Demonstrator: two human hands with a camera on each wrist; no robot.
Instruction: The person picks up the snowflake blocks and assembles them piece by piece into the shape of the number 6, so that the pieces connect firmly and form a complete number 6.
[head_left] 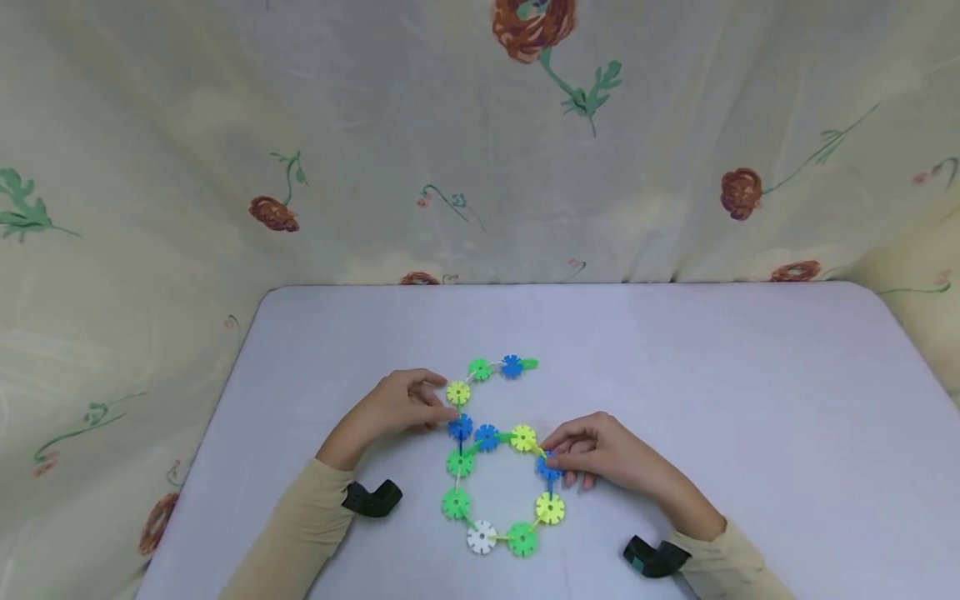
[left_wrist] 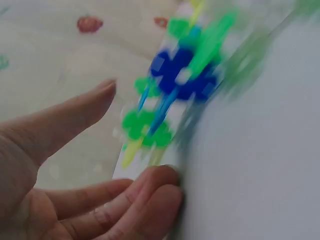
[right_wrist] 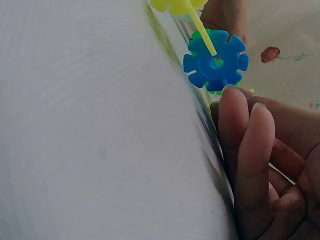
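Observation:
A chain of slotted plastic snowflake discs lies on the table, looped at its near end with a curved tail at the far end. My left hand (head_left: 401, 407) is beside the tail, its thumb tip at the edge of a dark blue disc (head_left: 461, 427). In the left wrist view the thumb (left_wrist: 90, 105) stands well apart from the bent fingers (left_wrist: 155, 200), with nothing between them. On the loop's right side, my right hand (head_left: 603, 454) pinches the rim of a blue disc (right_wrist: 207, 70). That disc joins a yellow disc (head_left: 550, 508) below it.
Around the loop are a white disc (head_left: 482, 537), a green disc (head_left: 522, 540) and a yellow disc (head_left: 523, 437). The tail ends at a blue disc (head_left: 512, 366). A white table (head_left: 750, 375) carries everything, with a flowered curtain (head_left: 375, 125) behind its far edge.

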